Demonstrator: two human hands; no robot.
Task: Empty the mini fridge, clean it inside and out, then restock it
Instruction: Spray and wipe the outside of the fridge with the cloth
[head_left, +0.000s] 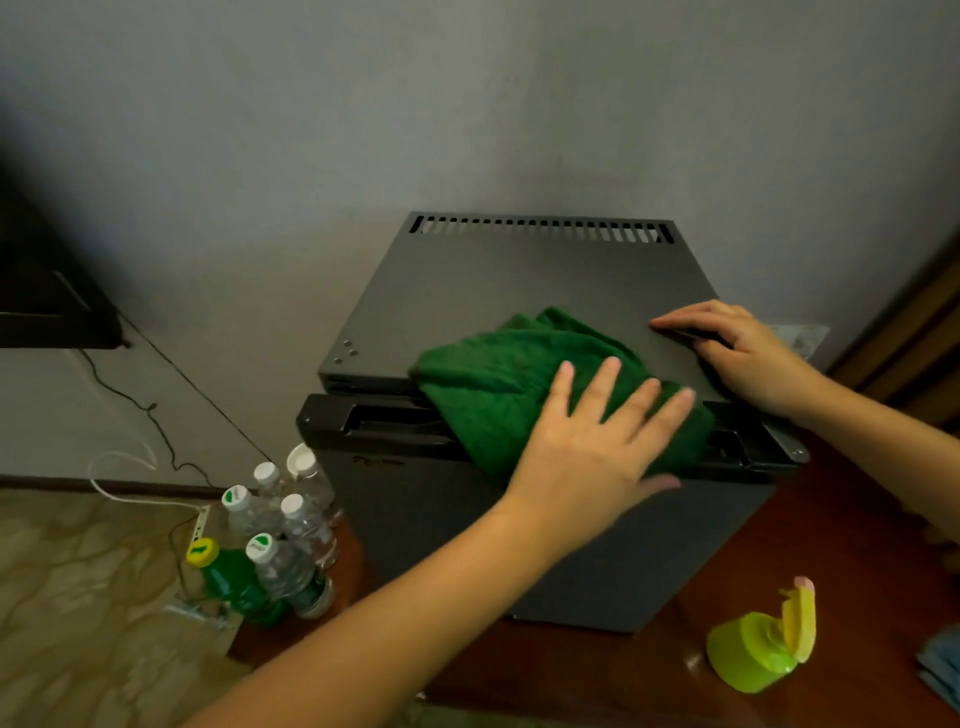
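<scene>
L hand (597, 436), fingers (605, 384) straight, presses green cloth (493, 374) on fridge (519, 280), door facing cam; R hand (748, 353) flat too.

A lived-in room, of a home or a hotel, is suggested: a mini fridge (519, 291) is set on a red-brown wooden desk (831, 519) against a plain grey wall (467, 104). Loose cables (150, 408) and drink bottles (291, 519) are seen at 8 o'clock by a marble-patterned floor (78, 571).
</scene>
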